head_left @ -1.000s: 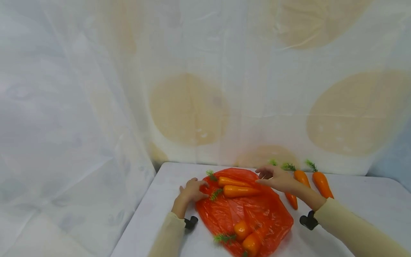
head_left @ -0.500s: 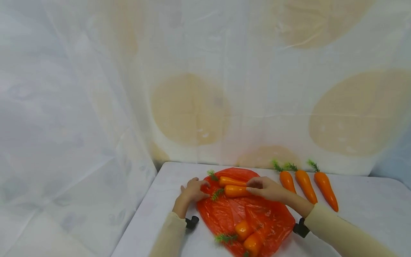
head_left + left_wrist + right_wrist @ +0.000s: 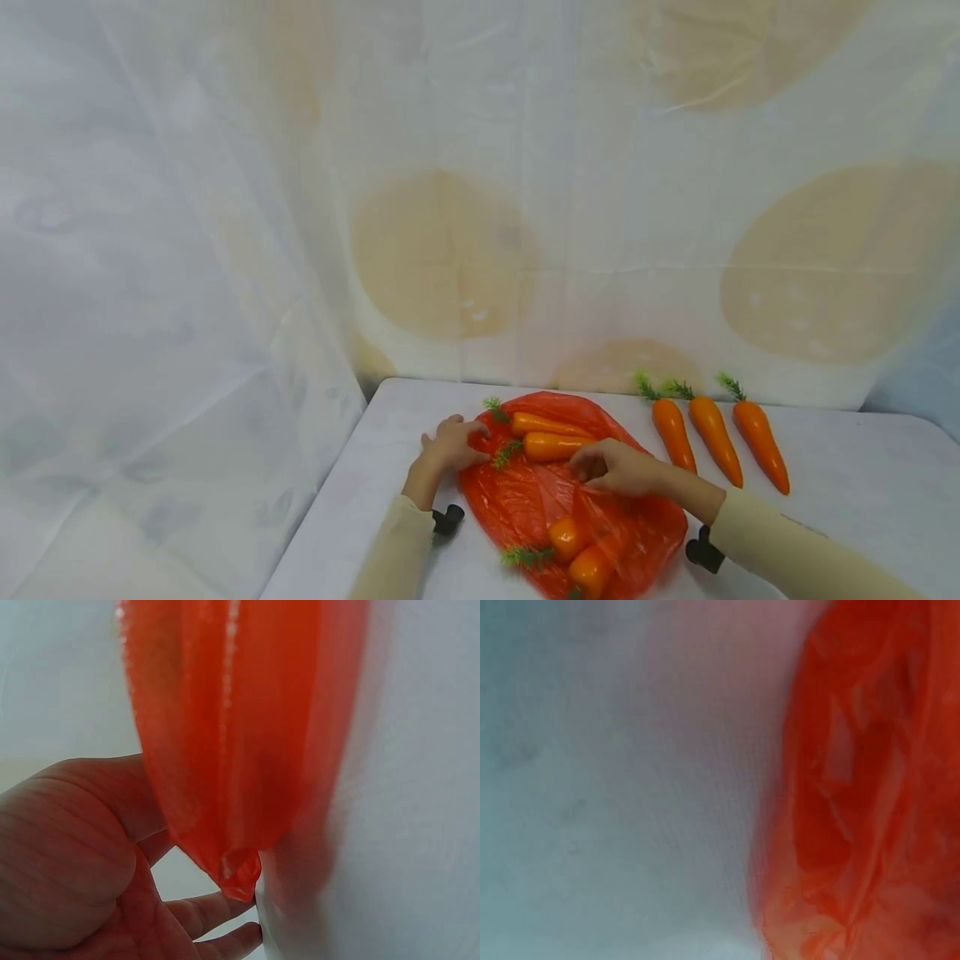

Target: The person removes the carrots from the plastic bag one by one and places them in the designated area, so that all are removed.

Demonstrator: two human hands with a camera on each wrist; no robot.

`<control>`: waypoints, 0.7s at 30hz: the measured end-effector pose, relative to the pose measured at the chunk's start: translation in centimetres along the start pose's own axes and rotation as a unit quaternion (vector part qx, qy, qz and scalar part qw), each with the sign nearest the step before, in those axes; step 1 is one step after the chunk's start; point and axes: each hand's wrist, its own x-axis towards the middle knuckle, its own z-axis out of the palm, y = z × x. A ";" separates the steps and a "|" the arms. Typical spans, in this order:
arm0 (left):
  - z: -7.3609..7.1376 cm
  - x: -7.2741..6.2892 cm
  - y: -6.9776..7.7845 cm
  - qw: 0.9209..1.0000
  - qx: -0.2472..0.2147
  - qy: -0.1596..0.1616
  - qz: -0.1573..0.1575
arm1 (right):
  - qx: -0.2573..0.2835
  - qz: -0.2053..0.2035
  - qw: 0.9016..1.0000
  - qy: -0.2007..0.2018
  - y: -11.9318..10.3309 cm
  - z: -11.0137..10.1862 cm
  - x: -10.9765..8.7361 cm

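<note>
A crumpled red plastic bag [image 3: 510, 500] lies on the table. Two orange carrots with green tops rest at its upper part, a thinner one [image 3: 551, 425] behind a thicker one [image 3: 547, 447]. Nearer the front, an orange carrot end [image 3: 567, 537] and another orange end [image 3: 591, 568] show, the rest covered by red film. My left hand [image 3: 452, 447] rests at the bag's left edge, thumb and forefinger apart; some fingers reach past the bag's corner in the left wrist view. My right hand [image 3: 615, 469] pinches the bag's film beside the thicker carrot's tip.
Three more carrots lie to the right of the bag: one nearest it [image 3: 673, 433], a middle one [image 3: 715, 437] and an outer one [image 3: 760, 442]. A patterned curtain [image 3: 622, 250] hangs behind the table, and another sheet runs along the left.
My right hand has moved left and toward the front, from over the bag's right rim near the carrots to the film below the upper carrots' tips. The left hand has stayed put.
</note>
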 end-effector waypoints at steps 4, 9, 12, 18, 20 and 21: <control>-0.2 -0.1 0.1 1.000 -0.003 -0.001 0.000 | 0.015 0.019 0.999 -0.027 -0.2 0.3 -0.2; -0.2 -0.2 0.1 1.000 -0.003 0.000 0.000 | 0.007 0.024 0.999 -0.035 -0.4 0.5 -0.6; -0.2 -0.2 0.2 1.000 -0.003 0.002 0.001 | 0.010 0.026 0.999 -0.041 -0.8 0.5 -0.9; -0.2 -0.1 0.2 1.000 -0.005 0.000 -0.004 | 0.017 0.024 0.998 -0.058 -1.1 0.6 -1.4; -0.2 -0.1 0.2 1.000 -0.005 -0.001 -0.005 | 0.014 0.026 0.998 -0.061 -1.1 0.7 -1.6; -0.2 -0.1 0.2 1.000 -0.005 -0.002 -0.005 | 0.014 0.029 0.997 -0.063 -1.1 0.8 -1.7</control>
